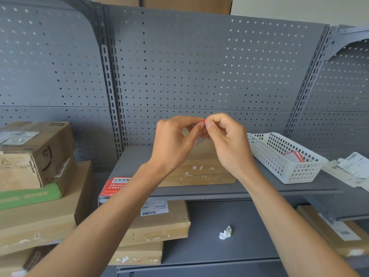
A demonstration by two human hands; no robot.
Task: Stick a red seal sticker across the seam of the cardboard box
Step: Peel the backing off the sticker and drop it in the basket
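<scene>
Both my hands are raised above the grey shelf and meet at the fingertips. My left hand (175,142) and my right hand (229,140) pinch a small red seal sticker (204,120) with its pale backing paper (200,139) between them; only a red corner shows. Below and behind the hands lies a flat cardboard box (201,170) on the shelf, its seam running left to right with white sticker scraps on it. My hands hide much of the box's top.
A stack of red seal stickers (114,185) lies at the shelf's left front. A white mesh basket (279,156) with more stickers stands to the right. Cardboard boxes (36,156) are stacked left; more boxes and a crumpled paper (225,232) lie on the lower shelf.
</scene>
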